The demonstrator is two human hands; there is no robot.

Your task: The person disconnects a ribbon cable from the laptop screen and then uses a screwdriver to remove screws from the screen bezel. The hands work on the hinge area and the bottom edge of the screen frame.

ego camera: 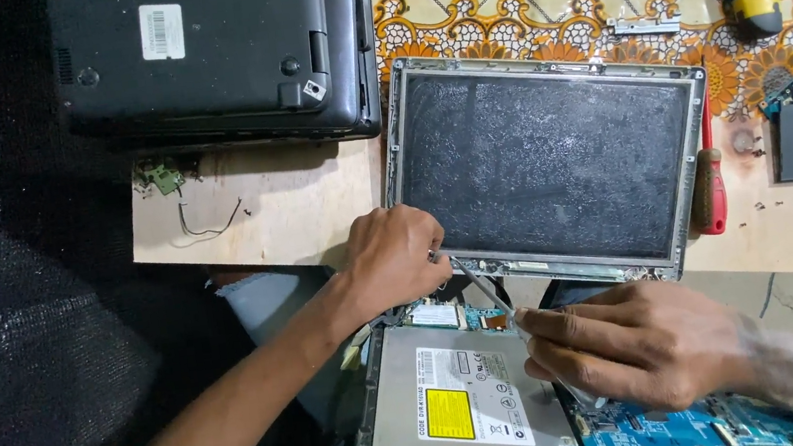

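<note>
Tweezers [486, 293], thin and grey, run slantwise at lower centre of the frame, between both hands. The right hand [633, 345] pinches their lower end over the silver optical drive [459, 407]; the left hand [396, 258] is curled shut at their upper tip, against the bottom edge of the bare screen panel [550, 159]. A closed black laptop [214, 54] lies upper left on the bench [275, 218].
</note>
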